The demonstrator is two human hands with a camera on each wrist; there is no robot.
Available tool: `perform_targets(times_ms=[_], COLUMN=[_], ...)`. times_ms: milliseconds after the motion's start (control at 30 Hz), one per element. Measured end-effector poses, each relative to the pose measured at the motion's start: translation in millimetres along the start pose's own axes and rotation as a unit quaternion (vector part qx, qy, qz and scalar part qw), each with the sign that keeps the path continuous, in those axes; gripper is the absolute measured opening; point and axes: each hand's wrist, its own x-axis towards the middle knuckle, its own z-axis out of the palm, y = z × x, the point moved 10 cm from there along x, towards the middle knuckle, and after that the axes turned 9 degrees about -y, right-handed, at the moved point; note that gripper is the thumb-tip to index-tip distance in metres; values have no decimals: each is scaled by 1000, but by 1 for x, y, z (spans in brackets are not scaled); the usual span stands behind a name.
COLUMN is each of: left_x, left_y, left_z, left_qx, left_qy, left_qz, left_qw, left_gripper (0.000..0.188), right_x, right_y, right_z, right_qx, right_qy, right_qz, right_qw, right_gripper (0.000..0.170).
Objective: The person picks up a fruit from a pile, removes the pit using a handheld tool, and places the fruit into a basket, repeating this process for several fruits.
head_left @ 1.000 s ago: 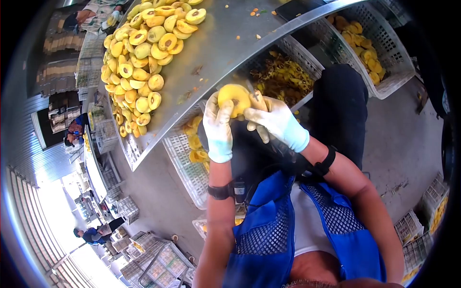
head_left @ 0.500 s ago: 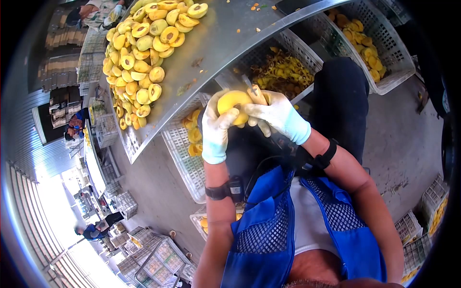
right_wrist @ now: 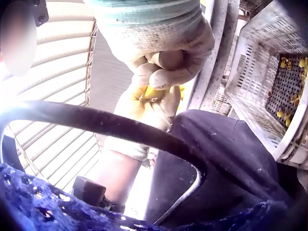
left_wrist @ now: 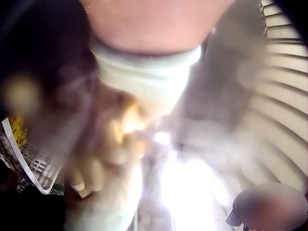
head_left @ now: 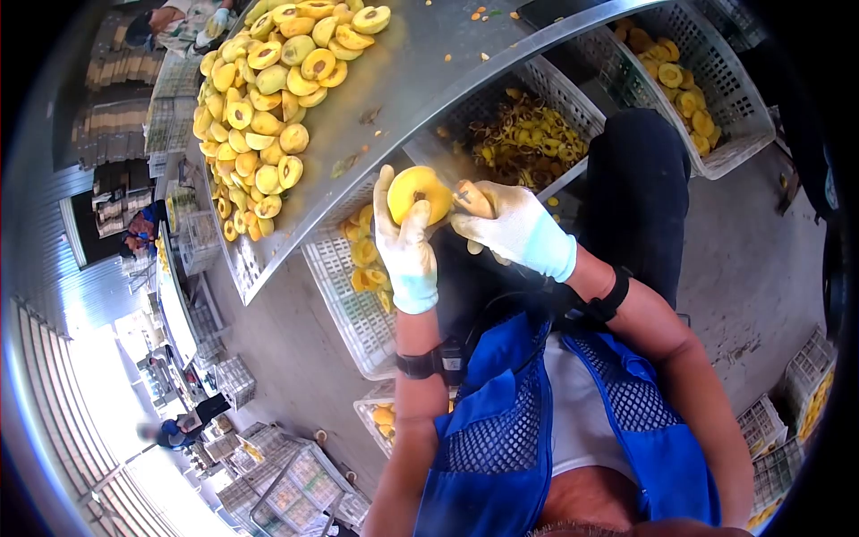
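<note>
In the head view my gloved left hand [head_left: 407, 255] holds a yellow peach half [head_left: 420, 192], thumb across its cut face and fingers behind it. The dark pit hollow faces up toward me. Close on its right, my gloved right hand [head_left: 523, 233] grips a small tool by its wooden handle [head_left: 474, 199]; a short metal end points at the fruit, its exact kind hard to make out. The right wrist view shows the curled right fingers [right_wrist: 168, 79] just above the left hand [right_wrist: 144, 110]. Glare and blur cover most of the left wrist view.
A big heap of peach halves [head_left: 259, 116] lies on the metal table [head_left: 403, 80]. Below its edge stand a crate of peelings [head_left: 573, 107], a crate of fruit at right [head_left: 752, 134] and another at left [head_left: 344, 313]. My dark-trousered knee [head_left: 635, 170] is beside them.
The peach half has turned so its pit hollow shows more fully. My right hand has drawn slightly away from it, and the tool now tilts toward the left.
</note>
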Motion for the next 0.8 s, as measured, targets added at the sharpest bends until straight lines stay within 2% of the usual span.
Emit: perform_targets(times_ms=[67,167,267,333,500,600,633,700,800], left_x=[0,1,2,1,-1,1,1,2,2], left_y=[2,8,12,14,26,19,19,17,10], left_z=[-1,2,4,9,24,26,25,24,34], left_qx=[39,86,293,290,222,188,215,267,245], left_qy=[8,48,29,26,53,26,24,18,3], left_qz=[26,23,68,64,54,29,39,57,29], left_qw=[999,995,953,955,972,981,976,962,969], left_gripper=[62,62,63,64,69,71,72,75,80], right_x=[1,1,1,2,1,2,3,6,7], right_y=[3,11,16,15,12,13,13,25,37], right_z=[0,4,7,6,6,5,5,12,18], right_qx=[-12,10,45,59,76,67,64,106,142], right_qy=[0,-11,-20,-15,0,-3,-6,-36,-80], right_qz=[9,36,43,23,35,39,41,62,73], right_qw=[1000,999,998,998,996,997,997,992,984], right_gripper=[26,25,24,24,19,17,17,20,19])
